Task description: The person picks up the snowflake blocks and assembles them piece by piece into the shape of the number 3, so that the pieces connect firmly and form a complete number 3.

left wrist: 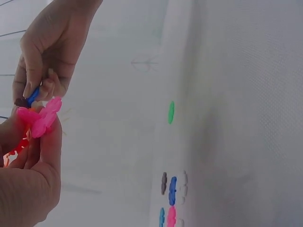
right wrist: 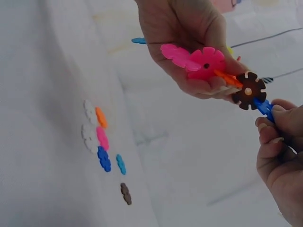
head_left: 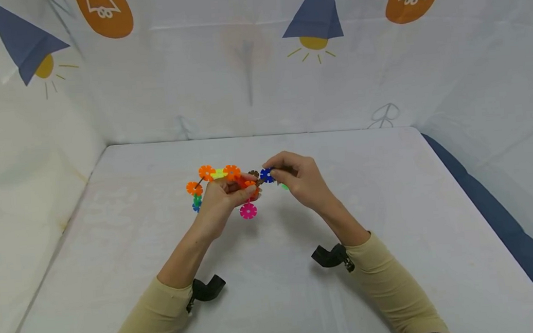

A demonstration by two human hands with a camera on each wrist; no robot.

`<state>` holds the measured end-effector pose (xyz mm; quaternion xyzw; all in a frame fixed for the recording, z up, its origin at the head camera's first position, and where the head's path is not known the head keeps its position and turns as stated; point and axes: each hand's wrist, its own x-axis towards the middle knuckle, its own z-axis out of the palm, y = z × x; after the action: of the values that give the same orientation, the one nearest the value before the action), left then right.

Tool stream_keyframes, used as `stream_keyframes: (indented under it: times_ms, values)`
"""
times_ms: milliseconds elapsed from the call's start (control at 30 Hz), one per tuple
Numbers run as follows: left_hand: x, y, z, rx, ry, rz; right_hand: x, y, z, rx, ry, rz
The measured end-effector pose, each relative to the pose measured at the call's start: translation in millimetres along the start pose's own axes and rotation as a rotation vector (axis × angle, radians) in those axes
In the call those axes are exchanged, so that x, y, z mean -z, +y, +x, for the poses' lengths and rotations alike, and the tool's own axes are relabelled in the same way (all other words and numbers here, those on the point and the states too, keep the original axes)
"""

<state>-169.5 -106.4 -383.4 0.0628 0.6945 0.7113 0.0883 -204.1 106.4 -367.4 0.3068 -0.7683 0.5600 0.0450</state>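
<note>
My left hand grips a linked chain of notched plastic snowflake discs above the white table. Orange discs, with yellow, green and blue ones, loop out past the left side of this hand. A pink disc hangs below its fingers; the right wrist view shows pink pieces slotted together, then an orange one. Between the hands is a brown disc. My right hand pinches a dark blue disc by its edge, and the blue disc meets the brown one.
Loose discs lie on the table beyond the hands: a green one, a brown one, a dark blue one, a pink one and white ones. White cloth walls with printed lamps enclose the table.
</note>
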Motion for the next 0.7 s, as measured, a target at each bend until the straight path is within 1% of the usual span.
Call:
stream_keyframes:
  times_ms: [67, 167, 300, 400, 467, 533, 633, 700]
  values:
    - [-0.6, 1.3, 0.1, 0.007, -0.01, 0.002, 2, 1, 0.5, -0.006, -0.004, -0.002]
    - [-2.4, 2.4, 0.3, 0.019, -0.023, -0.022, 4, 2, 0.9, -0.02, -0.001, -0.005]
    - [-3.9, 1.8, 0.6, 0.042, -0.033, -0.043, 5, 5, 0.9, -0.037, 0.018, 0.006]
    - [-2.1, 0.4, 1.2, 0.073, -0.047, 0.004, 7, 6, 1.0, -0.045, 0.029, 0.013]
    - [0.6, -0.5, 1.3, 0.097, -0.066, 0.069, 8, 6, 1.2, -0.048, 0.033, 0.01]
    - [3.8, 0.0, 0.4, 0.122, -0.09, 0.171, 9, 6, 1.8, -0.048, 0.034, 0.007]
    - [8.2, 3.4, -3.4, 0.131, -0.125, 0.372, 11, 6, 2.5, -0.043, 0.033, 0.006]
    - [9.9, 8.1, -7.6, 0.109, -0.12, 0.514, 13, 6, 3.1, -0.038, 0.03, 0.005]
